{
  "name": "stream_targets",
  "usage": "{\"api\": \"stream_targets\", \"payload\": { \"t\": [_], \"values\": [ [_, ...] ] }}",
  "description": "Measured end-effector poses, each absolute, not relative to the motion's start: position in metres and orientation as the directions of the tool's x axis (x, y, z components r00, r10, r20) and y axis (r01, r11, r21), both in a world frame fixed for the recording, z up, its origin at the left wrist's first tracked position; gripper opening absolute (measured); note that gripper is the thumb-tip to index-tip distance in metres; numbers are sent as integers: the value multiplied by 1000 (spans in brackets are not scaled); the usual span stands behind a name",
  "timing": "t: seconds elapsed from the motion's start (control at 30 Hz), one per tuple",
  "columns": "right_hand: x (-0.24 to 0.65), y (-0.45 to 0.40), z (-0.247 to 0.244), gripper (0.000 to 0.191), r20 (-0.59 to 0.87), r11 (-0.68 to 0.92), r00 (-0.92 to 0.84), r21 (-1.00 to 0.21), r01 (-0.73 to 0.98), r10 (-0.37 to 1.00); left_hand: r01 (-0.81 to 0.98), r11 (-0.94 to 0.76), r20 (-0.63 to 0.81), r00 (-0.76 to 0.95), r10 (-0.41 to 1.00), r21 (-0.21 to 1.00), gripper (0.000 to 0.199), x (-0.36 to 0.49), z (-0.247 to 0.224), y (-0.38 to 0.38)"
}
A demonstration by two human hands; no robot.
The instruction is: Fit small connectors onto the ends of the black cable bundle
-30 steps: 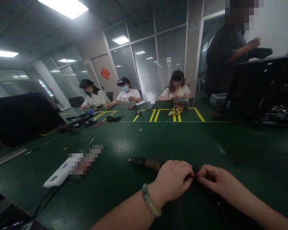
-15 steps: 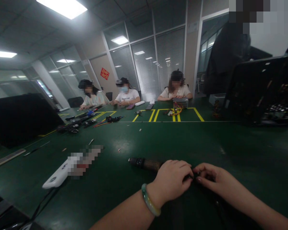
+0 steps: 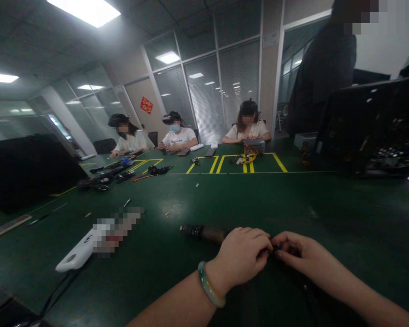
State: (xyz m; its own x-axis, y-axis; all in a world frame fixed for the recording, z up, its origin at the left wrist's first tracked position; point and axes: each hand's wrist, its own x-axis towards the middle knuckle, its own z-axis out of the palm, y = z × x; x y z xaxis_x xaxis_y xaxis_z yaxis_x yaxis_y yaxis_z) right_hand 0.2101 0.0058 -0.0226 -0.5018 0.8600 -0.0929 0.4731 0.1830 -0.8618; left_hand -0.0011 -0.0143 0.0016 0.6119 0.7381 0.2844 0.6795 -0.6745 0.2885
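Observation:
My left hand (image 3: 247, 254), with a green bangle (image 3: 209, 286) at its wrist, reaches over the rear end of a dark cylindrical tool (image 3: 207, 233) lying on the green table (image 3: 150, 272). Its fingers are closed on something small and dark. Fingertips of my right hand (image 3: 300, 252) meet the left ones and pinch a small dark piece (image 3: 276, 247), too small to make out. A dark cable seems to run down below my right hand.
A white power strip (image 3: 77, 250) lies at the left. Dark cables (image 3: 112, 175) are piled at the back left. Dark cases stand at the left (image 3: 30, 168) and right (image 3: 371, 131). Several people sit across the table; one person (image 3: 247, 127) has a grey box (image 3: 255, 145) in front.
The whole view has shifted slightly, so table objects appear a little farther left. Both hands keep their closed pose, fingertips together.

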Motion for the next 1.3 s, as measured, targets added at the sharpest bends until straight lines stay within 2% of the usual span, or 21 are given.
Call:
{"api": "stream_targets", "payload": {
  "t": [0.2,0.4,0.83,0.97,1.1,1.3],
  "values": [
    [212,7,-25,19,-97,180,-503,-862,474,859,704,-636,292,566,771,316,17,-1,0,-14],
    [210,7,-23,19,-98,188,-503,-853,487,858,689,-661,288,595,750,299,8,-1,0,-13],
    [212,6,-25,12,-138,142,-461,-841,523,877,712,-641,273,580,767,286,13,0,0,-14],
    [211,6,-24,12,-129,148,-455,-838,524,881,703,-647,282,583,762,296,10,0,1,-15],
    [210,6,-26,11,-99,168,-450,-840,516,888,707,-635,283,569,772,311,16,0,2,-15],
    [210,7,-27,13,-117,151,-458,-849,507,881,699,-656,286,591,754,286,9,1,1,-15]
  ]
}}
